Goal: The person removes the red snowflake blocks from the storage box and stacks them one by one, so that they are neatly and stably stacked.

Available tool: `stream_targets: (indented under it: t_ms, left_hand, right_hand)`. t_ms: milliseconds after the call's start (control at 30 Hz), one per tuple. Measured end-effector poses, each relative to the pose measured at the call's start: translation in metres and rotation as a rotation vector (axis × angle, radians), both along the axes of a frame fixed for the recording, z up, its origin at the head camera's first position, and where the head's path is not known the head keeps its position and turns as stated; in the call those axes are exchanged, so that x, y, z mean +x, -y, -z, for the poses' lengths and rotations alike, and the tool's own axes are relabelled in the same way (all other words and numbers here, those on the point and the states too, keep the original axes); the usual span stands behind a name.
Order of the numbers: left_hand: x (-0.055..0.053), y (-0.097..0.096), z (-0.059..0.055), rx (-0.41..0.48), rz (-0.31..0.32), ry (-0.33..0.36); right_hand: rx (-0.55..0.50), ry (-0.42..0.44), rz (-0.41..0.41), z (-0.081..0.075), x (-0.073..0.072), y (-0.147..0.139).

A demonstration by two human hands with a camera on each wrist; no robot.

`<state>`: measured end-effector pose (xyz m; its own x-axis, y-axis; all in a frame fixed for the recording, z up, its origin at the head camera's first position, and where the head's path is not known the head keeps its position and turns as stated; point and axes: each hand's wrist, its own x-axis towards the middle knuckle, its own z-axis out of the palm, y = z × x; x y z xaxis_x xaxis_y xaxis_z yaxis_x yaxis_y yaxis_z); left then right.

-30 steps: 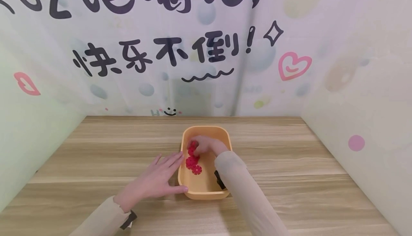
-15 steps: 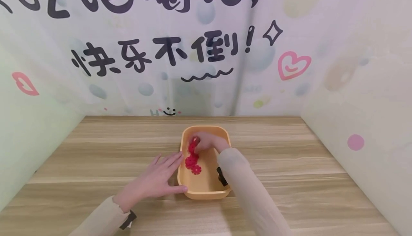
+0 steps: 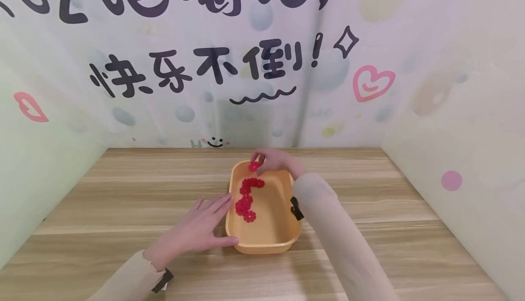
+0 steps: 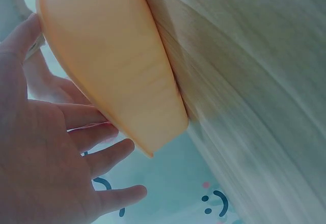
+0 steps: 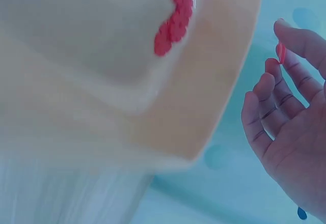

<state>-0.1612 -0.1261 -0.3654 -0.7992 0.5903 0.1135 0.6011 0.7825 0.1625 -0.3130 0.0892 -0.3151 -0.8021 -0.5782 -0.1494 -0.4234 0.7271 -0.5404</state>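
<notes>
An orange rectangular bin sits on the table, with several red flower-shaped notched discs lying in a line along its left and far side. My right hand is over the bin's far rim and pinches one red disc between thumb and forefinger. In the right wrist view that disc shows edge-on at the fingertips, and the other fingers are loosely bent. My left hand lies at the bin's left side, fingers straight and spread. Its fingertips touch the left rim, and its thumb touches the near left corner.
The wood-grain table runs up to a printed back curtain with dark lettering. Pale walls close off both sides. A black strap is on the right wrist, another on the left.
My right hand has come up out of the bin to its far rim with one red disc in its fingertips. More discs in the bin are now uncovered. The left hand stays in place.
</notes>
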Motion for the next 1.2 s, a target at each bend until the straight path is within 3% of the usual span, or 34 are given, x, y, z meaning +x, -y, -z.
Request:
stream_targets:
  t_ms: [267, 500, 900, 1200]
  left_hand:
    - [-0.001, 0.000, 0.000, -0.008, -0.002, 0.000]
    - [0.000, 0.001, 0.001, -0.014, 0.000, -0.013]
    - [-0.001, 0.002, 0.004, -0.001, -0.004, 0.006]
    - [0.000, 0.002, 0.004, 0.011, -0.002, 0.009]
  right_hand:
    - [-0.018, -0.013, -0.040, -0.005, 0.002, -0.029]
    - [-0.084, -0.057, -0.114, 0.001, 0.007, -0.053]
    - [-0.141, -0.121, -0.137, 0.011, 0.014, -0.089]
    - [-0.186, -0.167, -0.147, 0.017, 0.031, -0.112]
